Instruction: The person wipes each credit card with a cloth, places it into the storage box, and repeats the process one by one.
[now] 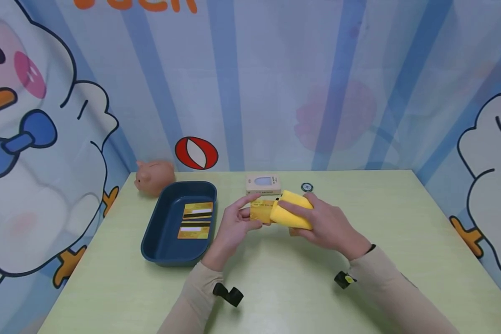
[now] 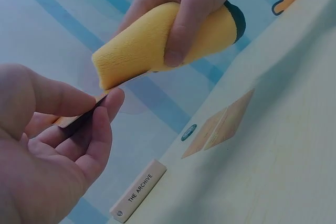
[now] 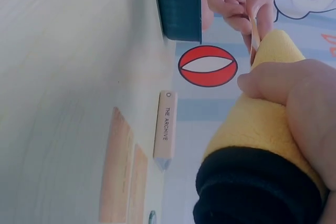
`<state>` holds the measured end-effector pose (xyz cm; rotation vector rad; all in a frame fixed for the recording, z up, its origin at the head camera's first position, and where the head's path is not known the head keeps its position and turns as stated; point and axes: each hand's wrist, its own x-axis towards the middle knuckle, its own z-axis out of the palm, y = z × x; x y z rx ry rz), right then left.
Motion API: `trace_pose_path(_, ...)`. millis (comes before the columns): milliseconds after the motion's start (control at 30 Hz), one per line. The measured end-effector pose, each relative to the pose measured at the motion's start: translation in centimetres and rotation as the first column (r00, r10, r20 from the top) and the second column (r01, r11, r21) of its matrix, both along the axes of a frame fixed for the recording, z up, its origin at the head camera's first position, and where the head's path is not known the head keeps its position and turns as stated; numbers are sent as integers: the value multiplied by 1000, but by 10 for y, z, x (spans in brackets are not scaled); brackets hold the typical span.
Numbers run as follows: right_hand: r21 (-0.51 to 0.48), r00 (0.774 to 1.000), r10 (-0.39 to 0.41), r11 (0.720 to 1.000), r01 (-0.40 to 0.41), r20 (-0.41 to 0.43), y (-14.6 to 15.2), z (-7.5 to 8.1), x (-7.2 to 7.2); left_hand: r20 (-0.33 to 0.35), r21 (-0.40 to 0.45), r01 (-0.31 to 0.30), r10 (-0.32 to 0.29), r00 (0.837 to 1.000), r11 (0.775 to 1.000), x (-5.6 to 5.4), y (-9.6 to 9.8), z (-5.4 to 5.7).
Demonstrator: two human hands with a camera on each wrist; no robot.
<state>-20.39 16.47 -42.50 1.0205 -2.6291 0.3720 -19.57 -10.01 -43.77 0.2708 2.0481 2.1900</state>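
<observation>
My left hand (image 1: 234, 225) pinches a gold bank card (image 1: 260, 211) between thumb and fingers, holding it raised over the table. A fuzzy yellow cloth (image 1: 291, 211) with a black end (image 3: 257, 182) is gripped in my right hand (image 1: 331, 227), the thumb laid across it in the right wrist view. The cloth's narrow end meets the card and covers its right part. On the table below lie two more gold cards (image 2: 231, 119), side by side; in the head view my right hand mostly hides them.
At the left a dark blue tray (image 1: 158, 232) holds two gold cards (image 1: 197, 211), stripe side up. Behind it stands a pink piggy bank (image 1: 155, 177). A small box (image 1: 263, 184) marked "THE ARCHIVE" and a round chip (image 1: 306, 187) lie near the table's back edge.
</observation>
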Motion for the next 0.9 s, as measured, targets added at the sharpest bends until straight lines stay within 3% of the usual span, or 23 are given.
trace_pose_path(633,-29,1000,-9,1000,9,2,21,-5,1,42,23,-11,10,999,1000,0,-2,-3)
trace_pose_path(900,-82,999,-15,996,18,35,23,-3,4,67,-31,-15,17,998,999,-2,0,-7)
